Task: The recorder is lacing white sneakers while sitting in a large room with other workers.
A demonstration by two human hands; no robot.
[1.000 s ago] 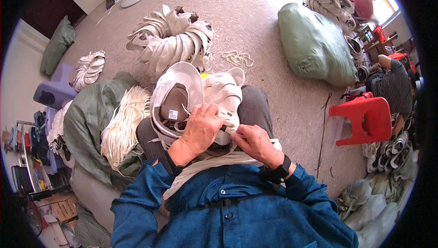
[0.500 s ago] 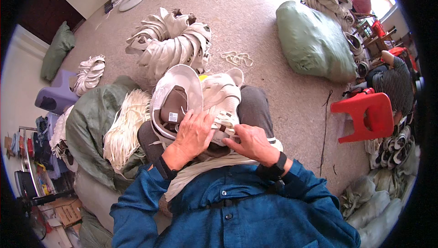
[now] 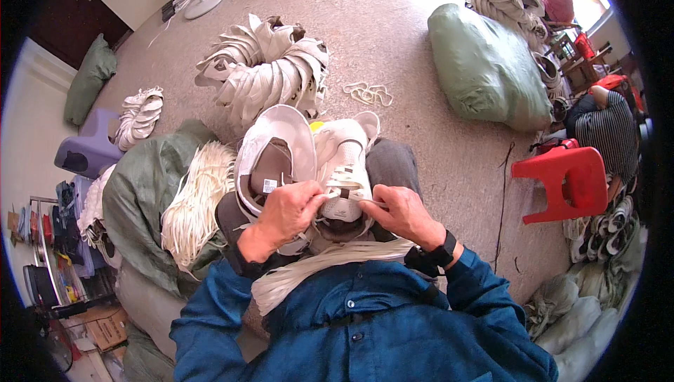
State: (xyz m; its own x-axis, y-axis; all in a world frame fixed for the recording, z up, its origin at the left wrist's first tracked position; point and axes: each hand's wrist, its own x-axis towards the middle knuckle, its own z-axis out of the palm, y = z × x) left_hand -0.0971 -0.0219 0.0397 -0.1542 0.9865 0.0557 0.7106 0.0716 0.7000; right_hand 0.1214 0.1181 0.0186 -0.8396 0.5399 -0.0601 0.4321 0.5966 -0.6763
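Note:
On my lap lie two pale shoe uppers. One shoe upper (image 3: pixel 349 145) is between my hands, its tongue and lace loops facing up. A second shoe upper (image 3: pixel 309 145) lies to its left, with its brown lining and a white label showing. My left hand (image 3: pixel 289 208) is closed in a pinch on one end of a white shoelace at the upper's left side. At its right side, my right hand (image 3: pixel 401 212) pinches the other part of the lace. A bundle of cream shoelaces (image 3: pixel 326 266) lies across my lap, near my waist.
More cream laces (image 3: pixel 196 210) hang over a green sack (image 3: pixel 140 199) at my left. Ahead stands a ring of stacked uppers (image 3: pixel 270 73), with a loose lace (image 3: pixel 368 93) beside it. A stuffed green sack (image 3: pixel 484 66) and a red stool (image 3: pixel 562 182) stand to the right, near a seated person (image 3: pixel 609 129).
My hands have drawn apart, from lying over the upper to pinching the lace at both sides. The upper's front and lace loops now show more fully.

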